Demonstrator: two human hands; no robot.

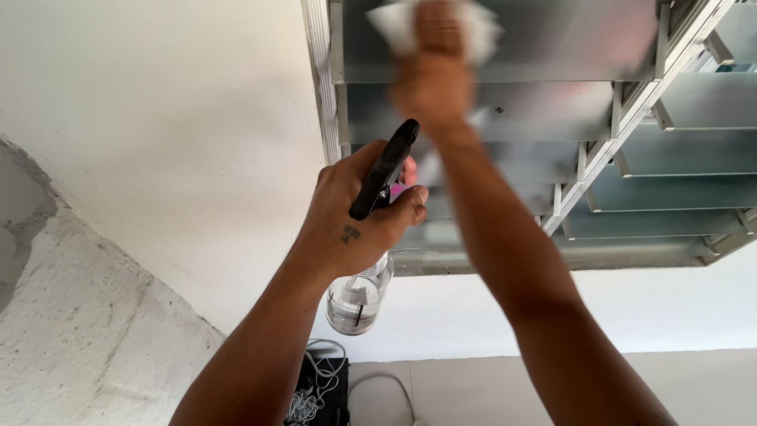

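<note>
Glass louvre slats (505,110) take your right hand (434,79), pressing a crumpled white cloth (481,28) flat for contact; your left hand (363,213) grips a clear plastic spray bottle (359,300) by its black trigger, kept close.

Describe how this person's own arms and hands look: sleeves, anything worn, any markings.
Both forearms are bare, with no sleeves in view. No gloves, watch, rings or bracelets show. The left hand bears a small dark tattoo on its back, near the wrist. The right hand is blurred, so fine marks there cannot be told; its forearm looks unmarked.
</note>
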